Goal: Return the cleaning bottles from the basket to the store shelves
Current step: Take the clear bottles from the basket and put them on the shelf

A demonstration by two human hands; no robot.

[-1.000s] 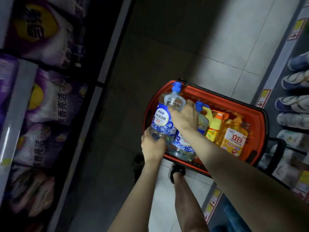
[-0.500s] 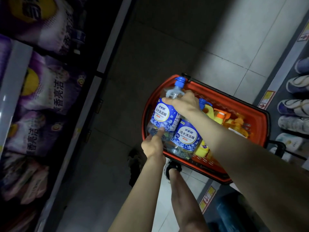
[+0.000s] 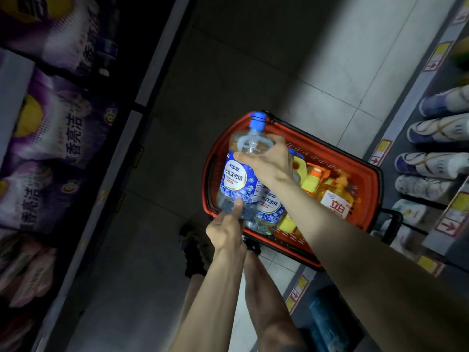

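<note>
A clear detergent bottle with a blue cap and blue label hangs over the left end of the orange basket. My right hand grips its neck by the handle. My left hand cups its bottom, thumb up against the label. A second blue-labelled bottle stands in the basket behind it. Several yellow and orange bottles fill the rest of the basket.
Shelves of purple detergent bags run down the left. The right shelves hold rows of white packs with yellow price tags on the edges. The tiled aisle floor lies between, and my feet stand beside the basket.
The blue-capped bottle has risen slightly out of the basket and shifted left. My left hand slid from its side to under its base, and the view tilted a little.
</note>
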